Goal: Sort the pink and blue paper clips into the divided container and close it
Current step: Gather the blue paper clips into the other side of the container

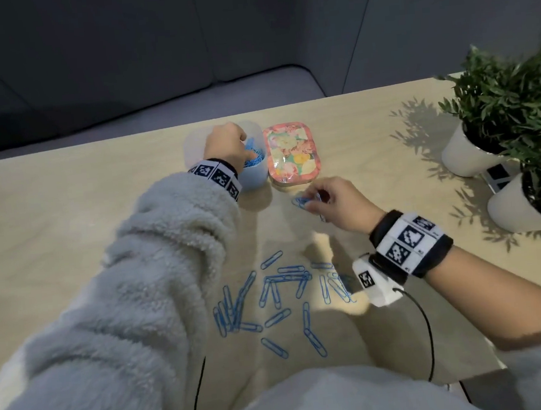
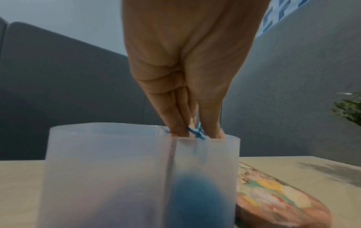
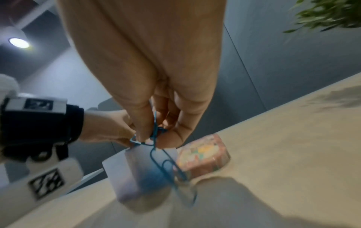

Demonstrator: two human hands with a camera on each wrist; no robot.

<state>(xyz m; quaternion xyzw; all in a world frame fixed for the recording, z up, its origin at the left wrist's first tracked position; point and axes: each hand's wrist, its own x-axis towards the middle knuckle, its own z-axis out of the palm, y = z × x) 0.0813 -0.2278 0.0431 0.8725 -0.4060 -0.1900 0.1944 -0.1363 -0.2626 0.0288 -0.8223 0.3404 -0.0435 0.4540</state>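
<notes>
Blue clips: my left hand (image 1: 224,143) is pinching a few over the right compartment of the container (image 1: 191,139) by the desk's far edge. My right hand (image 1: 337,204) is gripping clips (image 1: 305,201) just before the lid (image 1: 290,152). The loose pile (image 1: 280,297) is lying toward the near edge, nearer my right hand.

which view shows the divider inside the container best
The left wrist view: the container fills the frame and the divider runs down its translucent wall. In the head view the left hand covers it. The right wrist view shows the container small and blurred.
</notes>
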